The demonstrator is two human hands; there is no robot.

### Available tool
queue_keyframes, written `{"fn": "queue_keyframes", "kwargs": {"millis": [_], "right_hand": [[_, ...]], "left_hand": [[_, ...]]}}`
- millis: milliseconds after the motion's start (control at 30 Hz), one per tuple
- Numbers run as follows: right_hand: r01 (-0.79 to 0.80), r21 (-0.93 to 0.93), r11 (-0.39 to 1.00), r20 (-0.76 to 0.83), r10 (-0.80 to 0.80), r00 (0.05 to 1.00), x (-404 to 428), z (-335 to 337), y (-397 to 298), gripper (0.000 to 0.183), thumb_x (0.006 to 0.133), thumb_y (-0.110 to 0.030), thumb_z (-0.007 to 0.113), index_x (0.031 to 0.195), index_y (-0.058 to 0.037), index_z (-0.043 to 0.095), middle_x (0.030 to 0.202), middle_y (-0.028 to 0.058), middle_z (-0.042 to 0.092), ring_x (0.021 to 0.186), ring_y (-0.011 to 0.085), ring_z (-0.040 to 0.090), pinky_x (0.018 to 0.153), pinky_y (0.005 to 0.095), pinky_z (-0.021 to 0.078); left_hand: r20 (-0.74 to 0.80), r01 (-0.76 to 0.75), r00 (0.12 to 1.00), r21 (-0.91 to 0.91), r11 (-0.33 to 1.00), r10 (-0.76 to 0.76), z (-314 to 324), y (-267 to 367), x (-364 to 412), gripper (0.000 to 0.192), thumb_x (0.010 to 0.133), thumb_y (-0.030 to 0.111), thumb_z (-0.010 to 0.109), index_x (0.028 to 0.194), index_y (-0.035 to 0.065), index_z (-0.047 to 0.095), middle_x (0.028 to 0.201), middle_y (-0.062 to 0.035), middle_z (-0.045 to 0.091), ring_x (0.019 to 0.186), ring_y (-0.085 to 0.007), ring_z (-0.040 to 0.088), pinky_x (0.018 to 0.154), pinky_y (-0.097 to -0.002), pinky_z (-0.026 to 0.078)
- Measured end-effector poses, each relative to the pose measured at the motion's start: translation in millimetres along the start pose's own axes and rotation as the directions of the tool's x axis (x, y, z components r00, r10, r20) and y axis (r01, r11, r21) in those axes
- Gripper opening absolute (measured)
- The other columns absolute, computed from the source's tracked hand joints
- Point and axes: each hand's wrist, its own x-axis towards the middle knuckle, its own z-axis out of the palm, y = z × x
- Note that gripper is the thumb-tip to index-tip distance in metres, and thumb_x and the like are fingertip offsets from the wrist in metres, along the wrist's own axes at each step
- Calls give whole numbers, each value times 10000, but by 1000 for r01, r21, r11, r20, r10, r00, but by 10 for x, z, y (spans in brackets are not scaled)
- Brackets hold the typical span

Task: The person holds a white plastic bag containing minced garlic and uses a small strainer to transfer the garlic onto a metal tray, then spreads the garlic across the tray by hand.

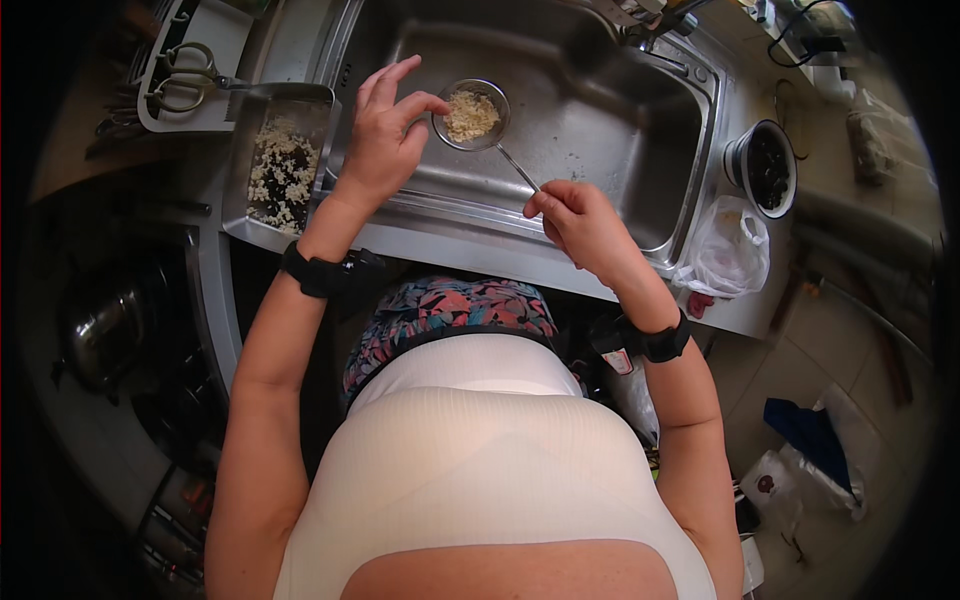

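A small round wire-mesh strainer [509, 120] hangs over the stainless-steel sink [600, 135]. Pale yellow crumbly bits [471, 116] lie in its bowl. My right hand [581, 225] grips the end of its thin metal handle [519, 166]. At the strainer's left rim is my left hand [386, 131], fingers apart and nothing held. Its index fingertip overlaps the rim; whether it touches the bits cannot be told. Left of the sink, a rectangular metal tray [241, 184] holds dark pieces scattered with pale crumbs [281, 176].
Scissors [184, 75] lie on a white rack at upper left, beyond the tray. A bowl of dark pieces [769, 165] and a white plastic bag [727, 251] stand right of the sink. The faucet [649, 30] rises at the back. A dark lidded pot [112, 322] sits at left.
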Motion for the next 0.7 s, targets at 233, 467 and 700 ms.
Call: {"fn": "queue_keyframes", "kwargs": {"millis": [233, 467, 700], "right_hand": [[-22, -4, 1000, 5, 22, 1000, -4, 11, -32, 275, 955, -186, 461, 833, 9, 612, 532, 9, 462, 425, 85, 391, 410, 268, 336], [-24, -18, 1000, -5, 24, 1000, -14, 26, -35, 270, 953, -181, 460, 840, 9, 615, 539, 8, 471, 428, 81, 400, 401, 260, 340], [-7, -8, 1000, -2, 7, 1000, -14, 75, -41, 283, 987, -191, 435, 866, 6, 598, 497, -39, 372, 395, 47, 284, 358, 240, 247]], "left_hand": [[156, -148, 980, 141, 979, 125, 54, 97, 4, 178, 779, 89, 605, 914, 149, 705, 1378, -74, 466, 1300, -320, 349, 1048, -432, 307], [-16, -59, 998, 89, 994, 61, 103, 18, 25, 222, 780, 78, 586, 932, 175, 716, 1365, -57, 471, 1281, -303, 377, 1055, -424, 289], [40, -21, 999, -29, 999, 22, 116, 3, -38, 227, 799, 33, 550, 927, 144, 701, 1377, -80, 467, 1300, -322, 354, 1056, -402, 301]]}}
